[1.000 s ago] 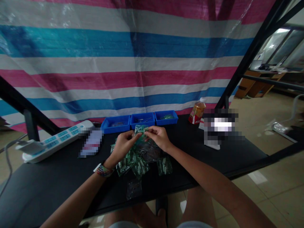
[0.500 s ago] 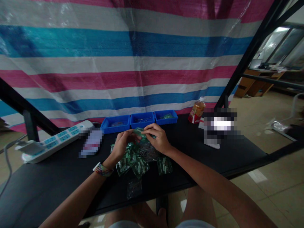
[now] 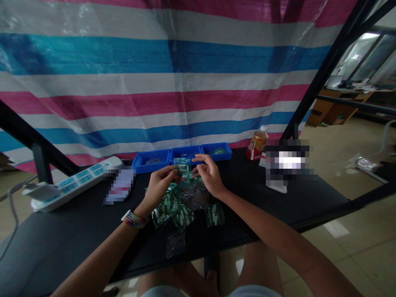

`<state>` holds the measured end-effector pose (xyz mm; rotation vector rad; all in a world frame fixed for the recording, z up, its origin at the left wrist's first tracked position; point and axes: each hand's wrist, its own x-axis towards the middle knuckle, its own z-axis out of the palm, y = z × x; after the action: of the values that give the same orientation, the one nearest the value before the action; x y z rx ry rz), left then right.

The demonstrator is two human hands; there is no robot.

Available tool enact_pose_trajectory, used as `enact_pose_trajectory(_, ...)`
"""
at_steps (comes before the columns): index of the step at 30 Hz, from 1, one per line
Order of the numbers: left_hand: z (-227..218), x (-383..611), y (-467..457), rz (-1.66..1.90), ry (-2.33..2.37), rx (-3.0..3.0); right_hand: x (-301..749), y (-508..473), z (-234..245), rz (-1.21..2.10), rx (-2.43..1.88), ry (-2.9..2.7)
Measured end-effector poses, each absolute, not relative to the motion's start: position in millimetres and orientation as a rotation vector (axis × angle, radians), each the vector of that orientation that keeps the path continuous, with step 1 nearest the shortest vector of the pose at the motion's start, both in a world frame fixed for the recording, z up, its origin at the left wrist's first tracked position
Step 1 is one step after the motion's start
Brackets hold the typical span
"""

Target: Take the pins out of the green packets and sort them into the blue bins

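My left hand [image 3: 158, 185] pinches a small green-tinted plastic bag [image 3: 182, 168] by its left side, raised over the pile. Just right of the bag is my right hand [image 3: 210, 176], its fingers apart and seemingly off the plastic. Below both hands lies a heap of small green bags [image 3: 177, 212] with pale slim pieces inside. Beside the heap, under my right hand, is a mound of thin metal-looking pieces in clear plastic [image 3: 196, 197]. One separate green bag [image 3: 215, 215] rests to the right, and a clear bag [image 3: 175, 244] lies near the front edge.
Behind my hands stand three blue trays in a row: left [image 3: 148, 169], middle [image 3: 172, 156] and right [image 3: 228, 151], holding small parts. A white power strip [image 3: 82, 179] lies left. A drink bottle [image 3: 256, 145] stands at right, beside a blurred patch. Striped sheeting [image 3: 185, 99] hangs behind the black table.
My right hand has let go of the green bag and spread its fingers slightly. The bag now stands more upright in my left hand.
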<state>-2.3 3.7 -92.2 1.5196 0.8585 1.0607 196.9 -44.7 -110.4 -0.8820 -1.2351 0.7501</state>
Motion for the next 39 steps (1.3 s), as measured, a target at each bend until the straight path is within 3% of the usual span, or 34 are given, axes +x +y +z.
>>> enact_pose_trajectory(3, -93.3, -1.8, 4.2, 1.023, 0.863, 1.592, 191.6, -40.2, -117.8, 0.969, -0.876, -1.175)
enact_pose_trajectory(6, -94.4, -2.4, 3.1, 0.992, 0.867, 1.698, 192.6, -36.3, -118.7, 0.977, -0.932, -1.22)
enact_pose_trajectory(8, -94.7, -4.4, 2.6, 0.998, 0.901, 1.8, 203.3, -34.6, -111.7, 0.772, -1.0, -1.258)
enact_pose_trajectory(14, -97.8, -10.5, 7.1, 0.888, 1.049, 2.343, 275.0, -28.0, -86.1, -0.243, -1.336, -1.423)
enact_pose_trajectory(21, -108.2, -4.7, 8.1, 0.713, 0.948, 2.522, 291.7, -22.1, -98.3, -0.426, -1.624, -1.635)
enact_pose_trajectory(25, -107.8, -5.4, 8.0, 0.718, 0.946, 2.539, 267.1, -30.5, -95.7, -0.359, -1.43, -1.686)
enact_pose_trajectory(29, -107.8, -5.8, 8.8, 0.733, 0.903, 2.517, 239.4, -32.4, -107.9, -0.027, -1.171, -2.087)
enact_pose_trajectory(39, -114.0, -5.5, 12.4, 0.795, 0.856, 2.388, 230.1, -26.8, -125.9, 0.28, -1.168, -2.125)
